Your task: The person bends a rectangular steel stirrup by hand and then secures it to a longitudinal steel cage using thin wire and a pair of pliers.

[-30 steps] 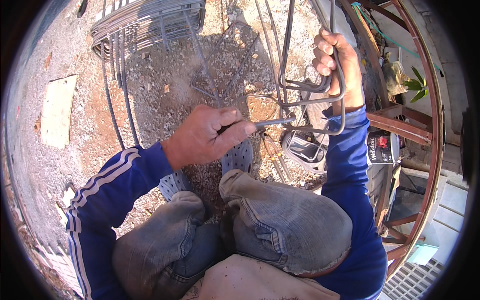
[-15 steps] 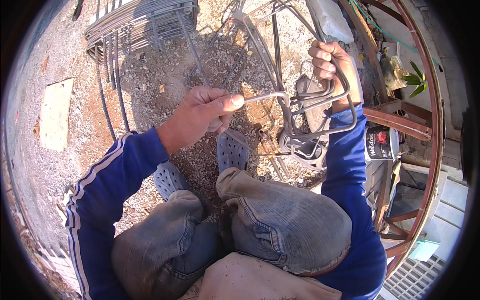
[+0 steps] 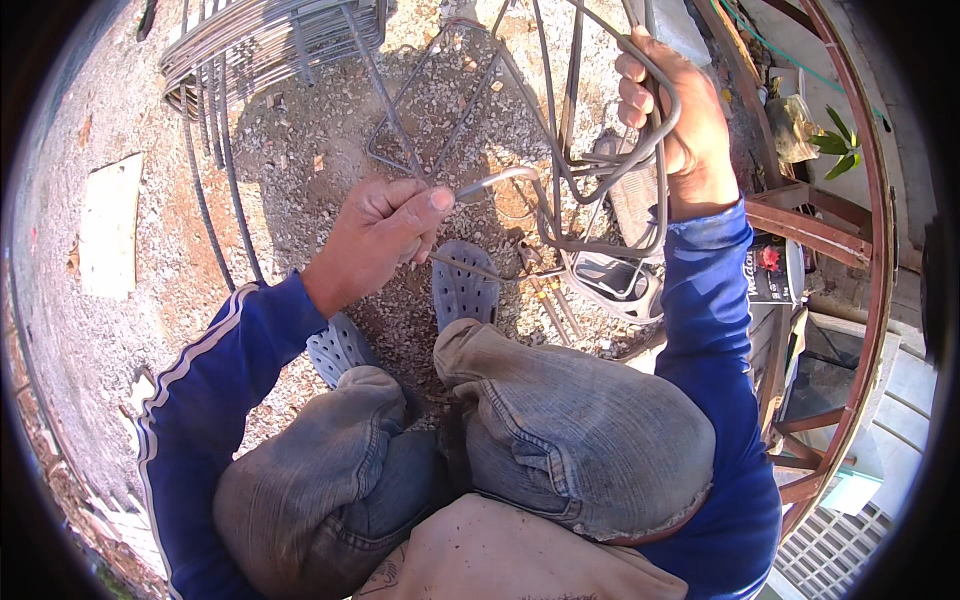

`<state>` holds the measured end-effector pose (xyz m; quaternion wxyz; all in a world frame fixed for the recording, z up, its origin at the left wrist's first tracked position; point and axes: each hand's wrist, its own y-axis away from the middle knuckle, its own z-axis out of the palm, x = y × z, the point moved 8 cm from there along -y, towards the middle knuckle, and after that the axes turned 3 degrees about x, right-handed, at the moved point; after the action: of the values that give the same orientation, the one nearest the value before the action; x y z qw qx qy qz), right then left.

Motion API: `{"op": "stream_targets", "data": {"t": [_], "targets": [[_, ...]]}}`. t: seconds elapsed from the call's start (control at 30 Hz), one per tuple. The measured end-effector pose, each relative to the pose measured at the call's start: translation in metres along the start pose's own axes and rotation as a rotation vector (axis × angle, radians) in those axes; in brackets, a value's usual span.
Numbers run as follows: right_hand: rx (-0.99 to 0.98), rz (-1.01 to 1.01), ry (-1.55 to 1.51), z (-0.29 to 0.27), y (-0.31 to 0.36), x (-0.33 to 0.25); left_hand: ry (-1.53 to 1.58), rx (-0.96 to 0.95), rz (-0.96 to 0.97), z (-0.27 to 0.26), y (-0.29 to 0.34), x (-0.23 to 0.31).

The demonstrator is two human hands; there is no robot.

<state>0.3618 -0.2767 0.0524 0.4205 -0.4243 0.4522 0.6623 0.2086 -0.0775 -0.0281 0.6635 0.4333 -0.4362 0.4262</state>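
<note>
Bent grey steel rods [image 3: 585, 246], shaped into squarish loops, are held between the hands in the head view. The right hand [image 3: 685, 115] is closed round their upper bends; the left hand [image 3: 375, 230] pinches a rod end. Behind the loops, partly crossed by them, lies a long-handled tool with orange grips [image 3: 545, 298] (its head is hard to make out). Perforated blue-grey clogs [image 3: 465, 285] stand close by. Upper left sits a stack of grey rod frames [image 3: 275, 45], near a flat pale board [image 3: 110, 225]; a red-brown metal framework [image 3: 815, 230] borders the right.
</note>
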Motion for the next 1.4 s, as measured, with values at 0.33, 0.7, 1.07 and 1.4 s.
{"op": "stream_targets", "data": {"t": [0.33,0.7,1.07,1.4], "targets": [[-0.297,0.287,-0.232,-0.001,0.018,0.006,-0.282,-0.021,0.192,0.022,0.003,0.022],[-0.158,0.234,0.456,0.024,0.057,0.003,0.078,0.154,-0.072,-0.019,0.007,-0.013],[0.132,-0.117,1.507,-0.106,-0.037,0.09,0.479,0.216,-0.003,-0.053,0.092,0.001],[0.252,-0.33,1.676,-0.093,0.005,0.111,0.84,0.676,0.158,-0.133,0.156,-0.028]]}}
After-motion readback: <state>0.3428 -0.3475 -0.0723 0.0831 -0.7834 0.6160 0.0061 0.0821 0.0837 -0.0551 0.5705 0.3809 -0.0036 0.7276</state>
